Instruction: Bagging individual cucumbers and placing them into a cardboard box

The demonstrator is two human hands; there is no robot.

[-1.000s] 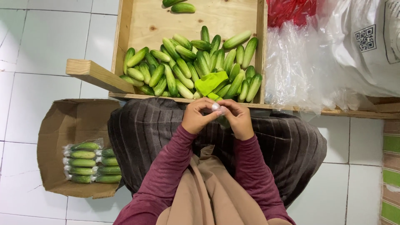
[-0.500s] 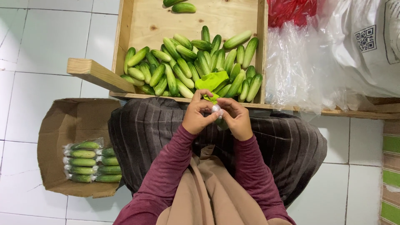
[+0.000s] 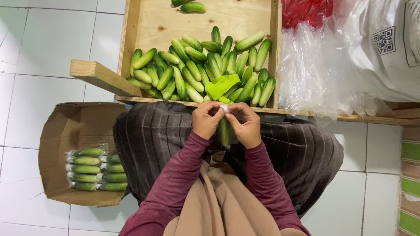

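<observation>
Cucumber (image 3: 225,131) in thin clear wrap, upright over my lap, near the crate (image 3: 274,52). Left hand (image 3: 207,120) and right hand (image 3: 245,124) both pinch the wrap's top. Probably firm, light, slippery film; grip the body, not the film.

White square floor tiles (image 3: 52,39) are covering the whole room under even light, with a green-and-cream striped strip (image 3: 410,175) running along the right edge.
</observation>
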